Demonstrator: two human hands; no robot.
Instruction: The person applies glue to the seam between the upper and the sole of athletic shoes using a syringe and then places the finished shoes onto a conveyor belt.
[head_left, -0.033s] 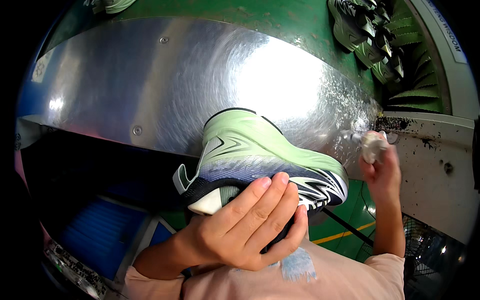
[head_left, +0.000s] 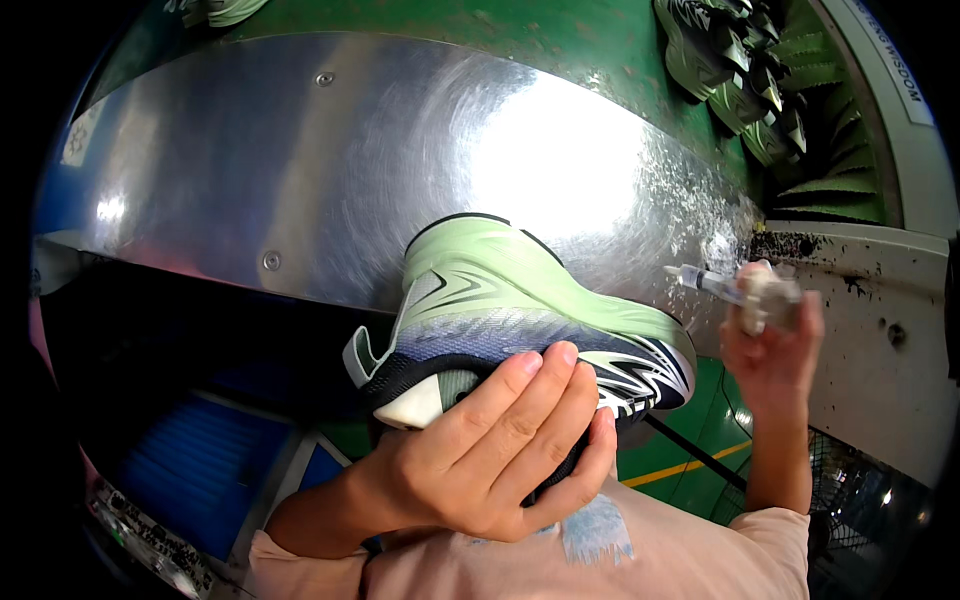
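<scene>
A running shoe [head_left: 520,290] with a pale green sole and a blue-white upper lies on its side in front of me, its sole facing away. My left hand [head_left: 510,440] grips it across the laces and opening, fingers over the upper, the thumb hidden. A cream-coloured piece [head_left: 410,405] shows in the shoe's opening by the heel. On the right, clear of the shoe's toe, my right hand [head_left: 775,345] is closed round a clear syringe [head_left: 712,283] whose tip points left. A blurred whitish wad [head_left: 770,298] is in that hand too.
Beyond the shoe stretches a shiny metal plate [head_left: 230,180], scuffed at its right end. Behind it runs a green surface [head_left: 400,35] carrying several similar shoes [head_left: 690,60] at the far right. A white, stained machine edge [head_left: 850,300] borders my right hand. A blue crate [head_left: 210,470] sits lower left.
My right hand has shifted slightly to the right and turned, so the syringe shows more plainly. The left hand and the shoe have stayed almost in place.
</scene>
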